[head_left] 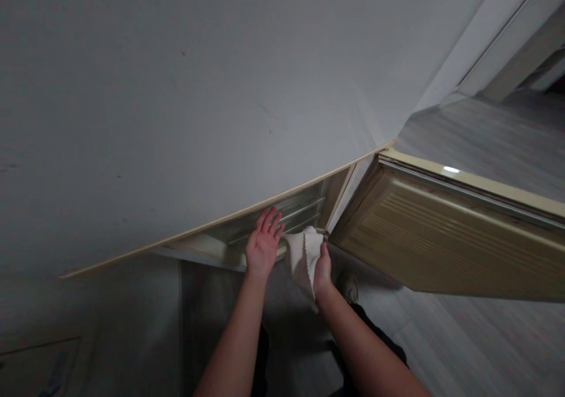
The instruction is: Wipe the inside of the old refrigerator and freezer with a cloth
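Cloth: white cloth [303, 257] hung bunched from the right hand, just below the cabinet's front edge, beside the door's hinge corner.
Right hand: right hand [322, 273] was closed around the cloth, fingers hidden behind the fabric.
Left hand: left hand [263, 244] lay flat and open, fingers spread, against the cabinet's lower rail [207, 248].
Door: wooden cabinet door [445, 238] stood swung open to the right.
Top: grey cabinet top [185, 102] filled the upper view.
Floor: pale plank floor [481, 350] lay below.

white top panel [198, 91] | grey plank floor [485, 132] | shoe [350, 287] on floor, bottom centre
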Available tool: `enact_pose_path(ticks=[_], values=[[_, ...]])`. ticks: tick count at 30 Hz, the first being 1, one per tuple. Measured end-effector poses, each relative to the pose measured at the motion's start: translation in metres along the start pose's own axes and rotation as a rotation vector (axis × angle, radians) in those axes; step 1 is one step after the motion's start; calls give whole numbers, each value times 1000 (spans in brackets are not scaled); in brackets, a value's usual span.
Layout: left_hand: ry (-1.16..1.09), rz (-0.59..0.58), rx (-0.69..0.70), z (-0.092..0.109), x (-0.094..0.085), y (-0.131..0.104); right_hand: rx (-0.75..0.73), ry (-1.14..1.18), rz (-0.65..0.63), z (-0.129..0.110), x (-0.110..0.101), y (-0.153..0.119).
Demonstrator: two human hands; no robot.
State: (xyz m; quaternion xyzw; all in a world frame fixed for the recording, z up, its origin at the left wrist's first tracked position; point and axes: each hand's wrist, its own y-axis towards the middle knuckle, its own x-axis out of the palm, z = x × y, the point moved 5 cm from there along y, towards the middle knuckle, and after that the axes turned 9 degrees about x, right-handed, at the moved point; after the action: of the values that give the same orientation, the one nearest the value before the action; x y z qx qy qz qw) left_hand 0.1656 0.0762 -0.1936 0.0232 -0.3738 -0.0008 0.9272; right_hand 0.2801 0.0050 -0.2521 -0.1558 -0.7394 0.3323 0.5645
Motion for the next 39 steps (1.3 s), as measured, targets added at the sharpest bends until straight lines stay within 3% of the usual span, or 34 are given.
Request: enact_pose_path(ticks=[3, 10, 19, 23, 30, 36, 39], values=[[5, -2, -8, 1, 3, 4, -6, -5, 23, -7, -5, -3], [30, 137, -231, -17, -21, 6, -78, 36, 134, -29, -18, -6], [-88, 14, -154, -10, -6, 1, -67, -81, 43, -11, -14, 0], [-151, -2, -25, 1, -2, 4, -71, -67, 41, -14, -16, -2], [-155, -41, -15, 1, 14, 9, -106, -56, 71, -21, -17, 1], [-84, 32, 22, 1, 19, 4, -125, -62, 124, -29, -21, 4], [27, 126, 66, -3, 22, -13, -246, -80, 214, -51, -28, 7]])
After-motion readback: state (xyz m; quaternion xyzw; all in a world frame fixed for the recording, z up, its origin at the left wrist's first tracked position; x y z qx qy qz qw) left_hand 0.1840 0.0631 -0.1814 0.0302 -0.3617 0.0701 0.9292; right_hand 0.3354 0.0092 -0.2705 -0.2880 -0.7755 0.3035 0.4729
